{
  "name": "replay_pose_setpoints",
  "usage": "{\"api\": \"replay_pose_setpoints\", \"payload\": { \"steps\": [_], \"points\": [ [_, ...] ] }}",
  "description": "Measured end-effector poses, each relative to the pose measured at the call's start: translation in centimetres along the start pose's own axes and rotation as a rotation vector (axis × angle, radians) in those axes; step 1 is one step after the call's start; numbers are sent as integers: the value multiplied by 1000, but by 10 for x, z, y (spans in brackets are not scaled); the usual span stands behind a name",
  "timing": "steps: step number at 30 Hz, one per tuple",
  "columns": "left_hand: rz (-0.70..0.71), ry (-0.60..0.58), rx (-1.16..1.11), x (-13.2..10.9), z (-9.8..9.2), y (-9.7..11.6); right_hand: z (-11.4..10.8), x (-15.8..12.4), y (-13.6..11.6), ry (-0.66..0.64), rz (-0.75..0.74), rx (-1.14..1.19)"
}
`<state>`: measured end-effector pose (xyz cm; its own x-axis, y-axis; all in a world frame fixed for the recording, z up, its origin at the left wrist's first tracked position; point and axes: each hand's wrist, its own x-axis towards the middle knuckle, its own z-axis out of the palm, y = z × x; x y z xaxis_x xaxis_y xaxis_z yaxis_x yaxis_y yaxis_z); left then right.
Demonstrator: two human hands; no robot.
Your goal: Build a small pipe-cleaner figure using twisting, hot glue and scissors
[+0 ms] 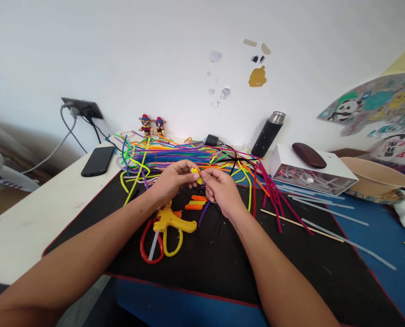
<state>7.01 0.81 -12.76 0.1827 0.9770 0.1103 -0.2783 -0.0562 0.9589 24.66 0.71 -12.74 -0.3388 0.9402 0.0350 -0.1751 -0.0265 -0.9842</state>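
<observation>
Both of my hands meet over the black mat (223,254), pinching a small yellow and orange pipe cleaner piece (197,175) between them. My left hand (175,179) grips it from the left with curled fingers. My right hand (221,188) pinches it from the right. Below them lie short orange and green pipe cleaner pieces (195,203). A big pile of long coloured pipe cleaners (175,152) spreads behind the hands.
A yellow glue gun (173,221) lies on red and yellow scissors (160,247) near my left wrist. A black phone (98,161), a black flask (268,134), a white box (308,175), clear glue sticks (325,204), a wooden stick (301,225) and a bowl (372,179) stand around.
</observation>
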Motion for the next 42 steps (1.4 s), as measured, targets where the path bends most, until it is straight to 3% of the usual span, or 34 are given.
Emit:
{"api": "replay_pose_setpoints", "payload": {
  "steps": [8, 16, 29, 42],
  "points": [
    [33, 84, -138, 3, -5, 1, 1, -3, -3, 31, -67, -159],
    [35, 107, -117, 1, 0, 1, 6, -5, 9, 102, -244, -554],
    [42, 64, -76, 1, -1, -1, 5, -8, 7, 135, -311, -690],
    [101, 74, 72, 3, -4, -5, 5, -7, 8, 168, -288, -712]
  ]
}}
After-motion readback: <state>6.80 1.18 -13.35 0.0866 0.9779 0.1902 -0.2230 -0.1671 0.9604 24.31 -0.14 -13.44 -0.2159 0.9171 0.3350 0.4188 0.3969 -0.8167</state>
